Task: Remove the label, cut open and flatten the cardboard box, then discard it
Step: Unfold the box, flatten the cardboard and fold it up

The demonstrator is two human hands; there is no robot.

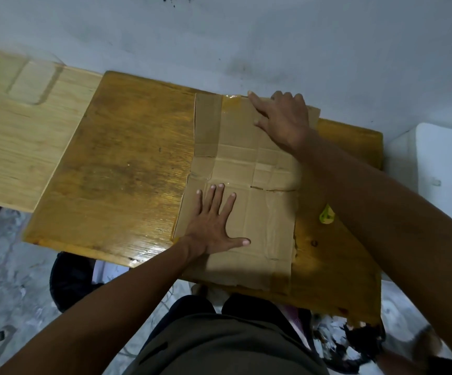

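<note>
both hands, left hand (214, 228) and right hand (283, 117), press spread flat on the cardboard box (249, 169); its creases may spring back up if released from the desk (116, 163)

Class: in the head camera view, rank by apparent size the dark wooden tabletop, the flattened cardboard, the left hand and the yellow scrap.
1. dark wooden tabletop
2. flattened cardboard
3. left hand
4. yellow scrap

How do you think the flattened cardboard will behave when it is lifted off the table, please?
The flattened cardboard will probably bend rather than stay rigid, since creases and a slit cross its middle. It looks like a thin sheet, so likely light. Under the left hand and right hand it may slide easily, because the table looks glossy.
</note>
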